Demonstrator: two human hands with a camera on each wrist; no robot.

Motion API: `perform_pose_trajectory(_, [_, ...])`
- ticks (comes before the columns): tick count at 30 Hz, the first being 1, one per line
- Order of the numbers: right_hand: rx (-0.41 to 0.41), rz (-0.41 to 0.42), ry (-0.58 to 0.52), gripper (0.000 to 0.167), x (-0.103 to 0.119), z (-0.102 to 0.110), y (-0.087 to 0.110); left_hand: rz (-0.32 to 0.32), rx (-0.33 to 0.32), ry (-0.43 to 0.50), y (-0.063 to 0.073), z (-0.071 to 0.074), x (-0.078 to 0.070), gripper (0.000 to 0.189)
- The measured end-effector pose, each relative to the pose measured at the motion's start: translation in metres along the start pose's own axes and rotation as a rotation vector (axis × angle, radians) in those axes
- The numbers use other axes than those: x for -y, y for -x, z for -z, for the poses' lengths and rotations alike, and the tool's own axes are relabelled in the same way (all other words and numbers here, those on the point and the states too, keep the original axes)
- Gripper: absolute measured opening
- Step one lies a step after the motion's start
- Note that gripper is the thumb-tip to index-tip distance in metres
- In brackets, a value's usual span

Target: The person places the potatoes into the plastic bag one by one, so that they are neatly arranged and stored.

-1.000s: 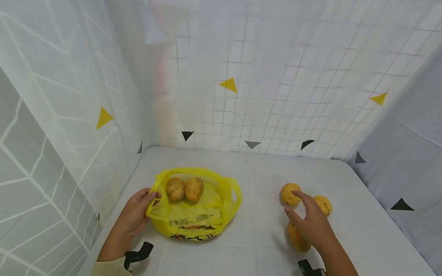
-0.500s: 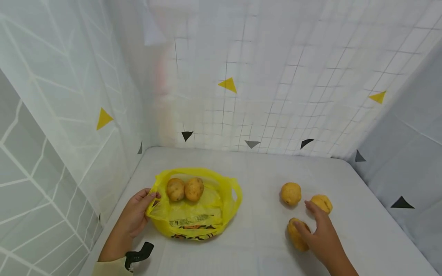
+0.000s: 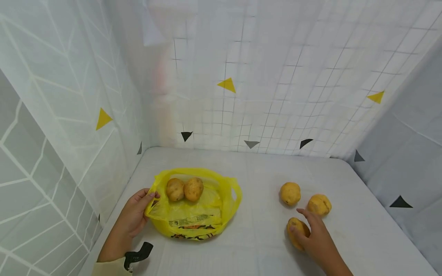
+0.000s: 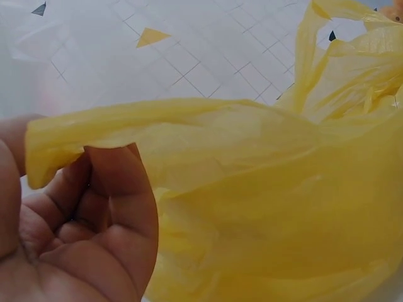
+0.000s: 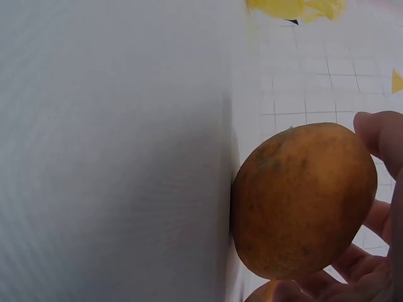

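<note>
My left hand (image 3: 136, 214) pinches the left rim of a yellow plastic bag (image 3: 221, 184) between thumb and fingers, holding its mouth spread. Two potatoes (image 3: 193, 189) lie side by side inside the bag. In the left wrist view, the bag's edge (image 4: 189, 119) is folded over my fingers. My right hand (image 3: 319, 239) is round the nearest loose potato (image 3: 296, 237) on the table. The right wrist view has the thumb at one end of this potato (image 5: 302, 201) and the other fingers along its far side, partly hidden.
Beyond my right hand lie a round potato (image 3: 290, 193) and a creased potato (image 3: 319, 205). A white cloth covers the table (image 3: 255, 230). Pale patterned sheets with triangle stickers hang at the back (image 3: 269, 76) and both sides.
My right hand has drawn back from beside the farther potatoes to the nearest one, its thumb and fingers closing round it. The left hand and bag hold still.
</note>
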State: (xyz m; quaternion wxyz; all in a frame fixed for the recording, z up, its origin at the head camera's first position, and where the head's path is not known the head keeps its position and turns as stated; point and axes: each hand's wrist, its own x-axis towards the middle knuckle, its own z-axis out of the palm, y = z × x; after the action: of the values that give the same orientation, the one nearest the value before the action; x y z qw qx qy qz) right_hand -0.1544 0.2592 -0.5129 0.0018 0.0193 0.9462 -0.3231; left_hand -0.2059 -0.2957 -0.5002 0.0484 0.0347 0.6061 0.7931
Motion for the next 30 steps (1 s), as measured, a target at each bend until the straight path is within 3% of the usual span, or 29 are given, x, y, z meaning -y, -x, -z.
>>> perform_pose_trajectory(15, [0.064,-0.053,0.000,0.088,-0.0072,-0.0061,-0.0011,0.021,-0.019,-0.032,-0.0014,0.0005,0.0028,0.021])
perform_pose_trajectory(21, [0.099,-0.074,-0.013,0.091,-0.0063,-0.0072,0.0011,0.009,0.004,-0.018,-0.0011,0.0011,0.0027,0.019])
perform_pose_trajectory(30, [0.121,-0.102,-0.055,0.084,-0.0063,-0.0075,0.0040,0.012,-0.001,-0.013,-0.0022,0.0017,0.0019,0.020])
